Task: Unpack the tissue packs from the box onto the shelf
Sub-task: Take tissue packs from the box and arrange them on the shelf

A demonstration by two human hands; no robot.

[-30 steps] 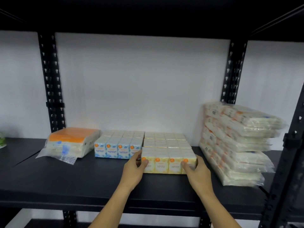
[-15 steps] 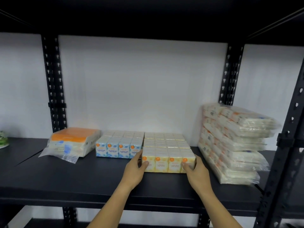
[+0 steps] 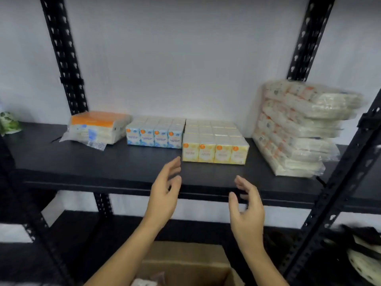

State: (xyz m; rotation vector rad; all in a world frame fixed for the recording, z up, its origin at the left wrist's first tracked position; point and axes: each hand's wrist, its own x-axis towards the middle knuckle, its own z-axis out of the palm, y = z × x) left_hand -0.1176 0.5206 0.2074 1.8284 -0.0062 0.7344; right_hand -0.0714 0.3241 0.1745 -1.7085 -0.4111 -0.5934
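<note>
The black shelf [image 3: 103, 162] holds the yellow tissue packs [image 3: 215, 144]; your left hand [image 3: 165, 195] and right hand [image 3: 246, 211] are open, holding nothing.

Both forearms come up from the bottom edge, left hand [image 3: 165, 193] and right hand [image 3: 246, 211] mid-frame, palms facing each other, fingers loose, holding nothing.

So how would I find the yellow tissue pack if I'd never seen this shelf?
Look at the black shelf at chest height. Near its middle lies the yellow tissue pack, between a blue pack and a tall leaning stack. It alone has yellow fronts and sits nearest the front edge.
</note>
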